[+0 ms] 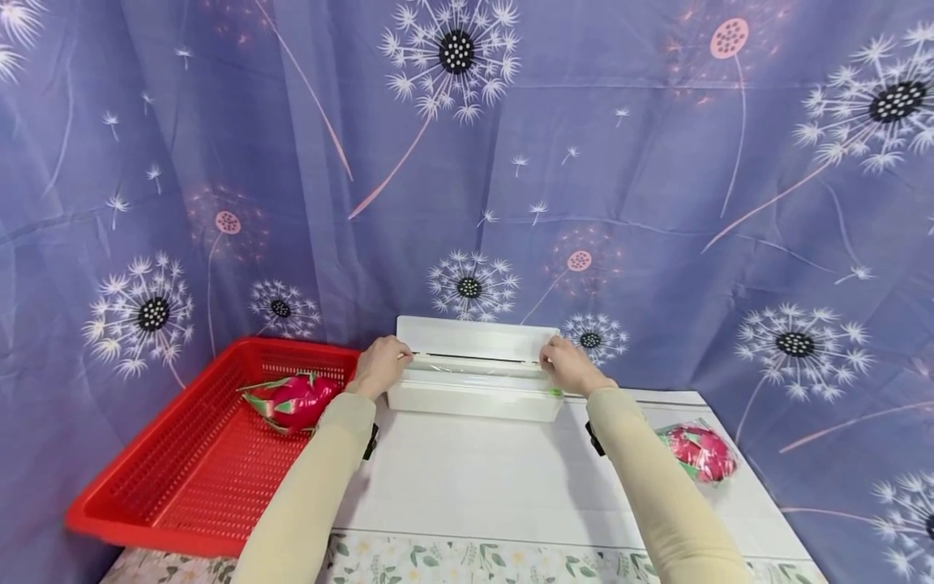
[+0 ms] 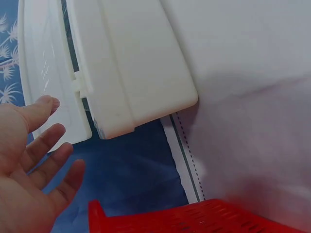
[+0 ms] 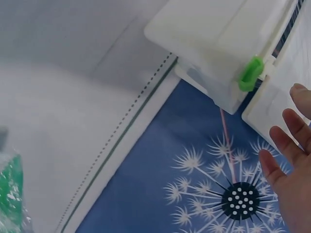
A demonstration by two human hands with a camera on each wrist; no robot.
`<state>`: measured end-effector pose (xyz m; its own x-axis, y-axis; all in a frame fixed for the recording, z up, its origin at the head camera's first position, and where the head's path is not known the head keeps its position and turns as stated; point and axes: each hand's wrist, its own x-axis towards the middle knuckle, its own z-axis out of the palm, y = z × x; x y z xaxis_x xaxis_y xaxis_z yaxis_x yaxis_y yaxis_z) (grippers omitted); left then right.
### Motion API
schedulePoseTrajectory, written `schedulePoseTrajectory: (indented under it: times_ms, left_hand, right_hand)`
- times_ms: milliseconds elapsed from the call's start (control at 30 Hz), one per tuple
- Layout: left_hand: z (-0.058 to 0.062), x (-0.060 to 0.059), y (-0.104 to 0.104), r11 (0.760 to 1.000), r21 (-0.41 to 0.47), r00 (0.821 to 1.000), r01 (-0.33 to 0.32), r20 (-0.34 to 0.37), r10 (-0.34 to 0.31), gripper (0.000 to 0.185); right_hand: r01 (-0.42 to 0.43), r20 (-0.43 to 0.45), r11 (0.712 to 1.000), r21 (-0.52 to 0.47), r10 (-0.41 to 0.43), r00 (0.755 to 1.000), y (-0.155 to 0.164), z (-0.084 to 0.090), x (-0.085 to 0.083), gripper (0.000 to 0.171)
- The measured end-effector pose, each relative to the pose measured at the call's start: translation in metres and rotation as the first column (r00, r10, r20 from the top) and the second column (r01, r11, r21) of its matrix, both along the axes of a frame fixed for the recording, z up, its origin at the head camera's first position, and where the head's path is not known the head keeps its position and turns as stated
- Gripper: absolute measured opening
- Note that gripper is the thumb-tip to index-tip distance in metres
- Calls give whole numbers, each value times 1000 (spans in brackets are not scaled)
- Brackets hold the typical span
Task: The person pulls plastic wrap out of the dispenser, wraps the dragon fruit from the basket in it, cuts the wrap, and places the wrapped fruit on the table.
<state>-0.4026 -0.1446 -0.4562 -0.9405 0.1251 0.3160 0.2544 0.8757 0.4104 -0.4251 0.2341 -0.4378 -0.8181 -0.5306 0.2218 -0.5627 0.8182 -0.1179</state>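
A white cling film dispenser [image 1: 474, 401] stands at the back of the table, its lid [image 1: 474, 337] tilted up against the curtain. At its right end sits a green slider [image 3: 251, 74]. Shiny clear film seems to lie along the opening. My left hand [image 1: 381, 367] is at the left end of the lid; in the left wrist view its thumb and fingers are apart, in front of the lid's corner. Over at the right end is my right hand [image 1: 572, 367], its fingers also spread and loosely bent beside the lid in the right wrist view. Whether either hand touches the lid is unclear.
On the left, a red plastic basket [image 1: 197, 519] holds a dragon fruit [image 1: 302, 401]. Another dragon fruit [image 1: 700, 450], wrapped in clear film, lies on the white table cover [image 1: 481, 478] at right. A blue dandelion-print curtain [image 1: 584, 162] closes off the back and sides.
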Motion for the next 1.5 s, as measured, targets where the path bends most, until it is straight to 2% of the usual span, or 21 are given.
schedulePoseTrajectory:
  times_ms: [267, 367, 533, 700, 900, 1100, 1300, 1500]
  left_hand:
    - [5, -1, 1, 1000, 23, 1000, 13, 13, -14, 14]
    - [10, -3, 2, 1000, 25, 999, 11, 31, -12, 15]
    - [20, -5, 3, 997, 81, 999, 18, 45, -22, 16]
    - [28, -1, 0, 995, 102, 997, 19, 69, -26, 16]
    - [34, 1, -7, 991, 132, 999, 17, 49, -23, 17]
    - [37, 2, -10, 991, 133, 997, 26, 69, -36, 19]
    - [38, 6, -14, 989, 138, 997, 62, 46, -69, 19]
    - [46, 12, -21, 984, 154, 996, 92, -2, -93, 17]
  right_hand:
    - [19, 3, 999, 30, -19, 1000, 1, 12, 4, 5]
    - [19, -15, 999, 32, -19, 1000, 4, 15, 3, 5]
    - [30, -35, 999, 10, -30, 999, 6, 20, 4, 11]
    - [27, -26, 1000, 9, -27, 999, 7, 23, 2, 10]
    - [0, -71, 1000, 5, 0, 997, 4, 35, -1, 9]
    - [23, -25, 1000, 2, -23, 999, 4, 36, 4, 9]
    - [4, -32, 1000, -16, -5, 999, 7, 34, 7, 8]
    - [-7, -53, 1000, 9, 7, 999, 2, 45, 9, 8]
